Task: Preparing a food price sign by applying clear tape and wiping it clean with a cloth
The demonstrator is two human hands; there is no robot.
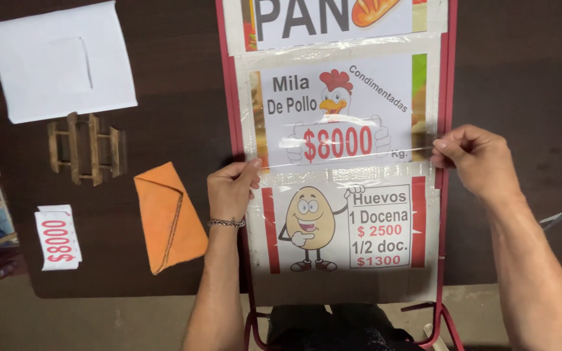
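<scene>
While both hands stretch it across centre frame:
Strip: clear shiny tape strip (346, 156), taut over red-framed sign board (447, 84).
Left hand (231, 188): pinching left end.
Right hand (479, 159): pinching right end.
Advice: likely best kept level, pressed down from the middle outward.
Left of frame: folded orange cloth (167, 218).

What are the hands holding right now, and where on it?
A strip of clear tape stretched across the sign board. The left hand pinches its left end, the right hand its right end, between thumb and fingers.
</scene>
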